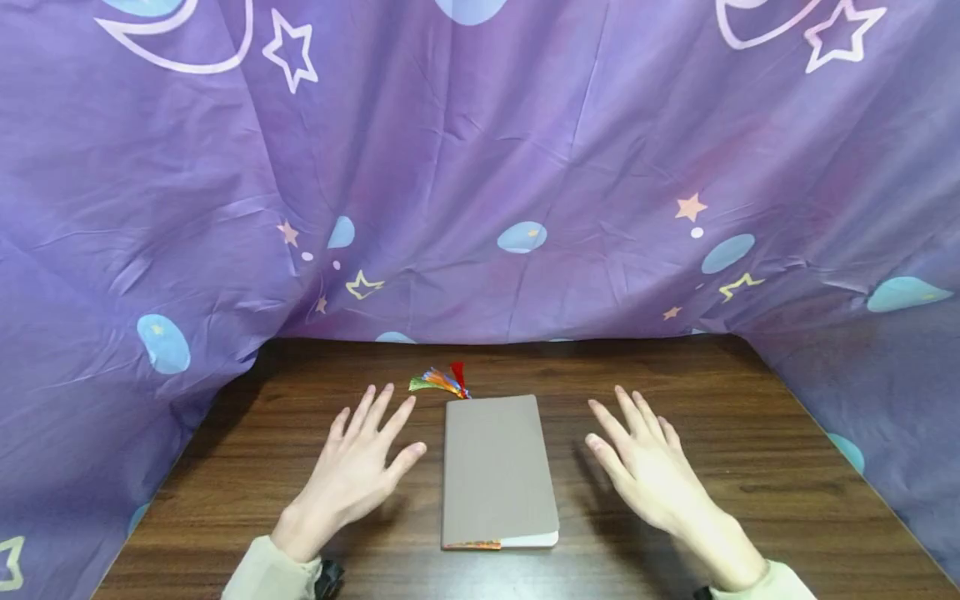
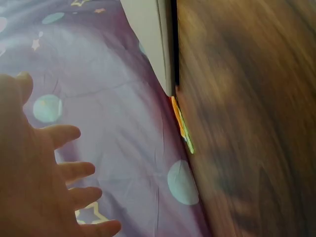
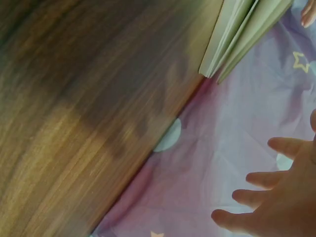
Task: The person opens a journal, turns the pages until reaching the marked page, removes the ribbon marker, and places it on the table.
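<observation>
A closed grey notebook (image 1: 498, 471) lies on the wooden table, its cover lifted slightly at the lower right so white pages show. Colourful tassels (image 1: 438, 382) in green, orange, blue and red stick out past its top edge. To the left of the notebook, my left hand (image 1: 360, 467) hovers palm down with fingers spread. My right hand (image 1: 648, 467) is held the same way on the other side, casting a shadow on the wood. Both hands are apart from the notebook and hold nothing. In the left wrist view, the tassels (image 2: 182, 126) poke out beyond the notebook's corner.
Dark wood table (image 1: 787, 517) spreads around the notebook. Behind it and along both sides hangs a purple curtain (image 1: 480, 167) printed with stars, moons and blue spots. A patterned orange strip (image 1: 474, 545) shows at the notebook's bottom edge.
</observation>
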A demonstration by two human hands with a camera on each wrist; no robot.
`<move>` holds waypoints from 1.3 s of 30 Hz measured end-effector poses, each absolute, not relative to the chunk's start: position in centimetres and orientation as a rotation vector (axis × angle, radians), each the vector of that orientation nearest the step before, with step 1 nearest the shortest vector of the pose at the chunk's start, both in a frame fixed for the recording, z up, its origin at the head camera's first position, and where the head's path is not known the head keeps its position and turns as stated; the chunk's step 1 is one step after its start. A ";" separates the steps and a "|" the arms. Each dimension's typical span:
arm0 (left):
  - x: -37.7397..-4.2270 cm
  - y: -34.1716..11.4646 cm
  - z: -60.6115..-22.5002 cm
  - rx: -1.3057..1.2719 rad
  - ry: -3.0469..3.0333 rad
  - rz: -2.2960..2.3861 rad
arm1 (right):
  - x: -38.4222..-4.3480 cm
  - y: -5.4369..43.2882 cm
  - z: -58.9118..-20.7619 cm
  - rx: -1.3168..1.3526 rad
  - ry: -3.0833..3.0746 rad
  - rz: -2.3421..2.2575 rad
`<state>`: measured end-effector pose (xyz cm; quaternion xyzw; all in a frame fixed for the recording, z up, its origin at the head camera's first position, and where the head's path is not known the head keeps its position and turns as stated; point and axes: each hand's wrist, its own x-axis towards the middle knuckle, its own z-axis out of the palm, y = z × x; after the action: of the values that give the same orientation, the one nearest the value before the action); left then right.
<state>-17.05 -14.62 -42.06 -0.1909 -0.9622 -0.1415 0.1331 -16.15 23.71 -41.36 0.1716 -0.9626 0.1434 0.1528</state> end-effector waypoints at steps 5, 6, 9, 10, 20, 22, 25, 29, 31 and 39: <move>-16.8 -14.2 -42.1 -0.589 -2.801 -0.413 | -15.9 23.3 -41.7 0.518 -2.772 0.388; -16.7 -14.0 -42.1 -0.597 -2.803 -0.415 | -15.8 23.2 -41.7 0.524 -2.775 0.379; -16.6 -13.6 -42.1 -0.626 -2.806 -0.408 | -15.7 23.1 -41.9 0.540 -2.781 0.369; -16.6 -13.4 -42.1 -0.639 -2.806 -0.399 | -15.6 23.0 -42.0 0.543 -2.786 0.369; -16.1 -11.1 -42.3 -0.812 -2.769 -0.259 | -15.4 22.4 -42.7 0.662 -2.781 0.376; -15.9 -10.7 -42.5 -0.832 -2.773 -0.241 | -15.3 22.4 -42.9 0.732 -2.765 0.373; -15.7 -10.2 -42.6 -0.859 -2.780 -0.240 | -15.2 22.3 -43.3 0.833 -2.737 0.365; -15.4 -9.5 -42.7 -0.891 -2.790 -0.273 | -15.1 22.0 -43.5 0.922 -2.741 0.364; -15.3 -9.3 -42.9 -0.909 -2.790 -0.282 | -15.0 21.9 -43.5 0.945 -2.764 0.358; -15.1 -8.6 -43.8 -0.977 -2.802 -0.238 | -14.9 21.4 -43.5 1.080 -2.757 0.280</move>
<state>-15.11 -8.57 -43.76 -0.3270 -0.9381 -0.0798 0.0822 -14.91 21.43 -43.51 0.3619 -0.9237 0.0939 0.0834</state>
